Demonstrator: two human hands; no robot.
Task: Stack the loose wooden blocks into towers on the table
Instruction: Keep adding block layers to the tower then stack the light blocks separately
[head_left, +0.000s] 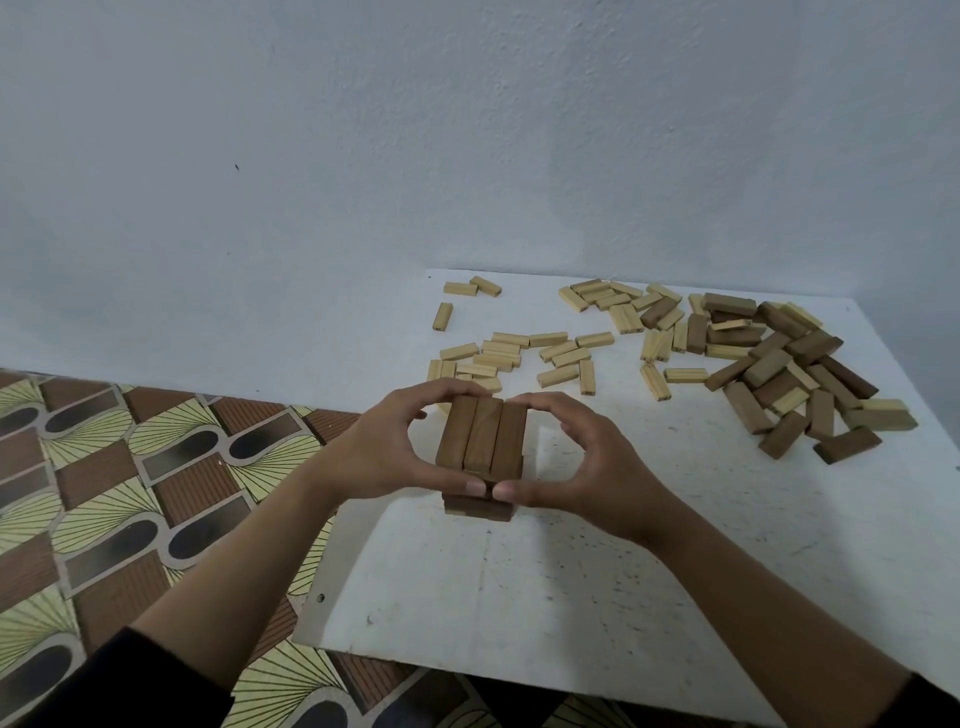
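White table (571, 597) against a pale wall (363, 156), patterned floor (104, 467) to its left. I see the tower (480, 441) of dark blocks on the table's near-left part, top layer three side by side. Both hands grasp it, left hand (374, 452) from the left and right hand (582, 467) from the right. Fingers curl over the far edge, thumbs press the near face, tips almost meeting. Behind the tower lie loose light blocks (519, 353); mixed pile (779, 364) well apart at right.
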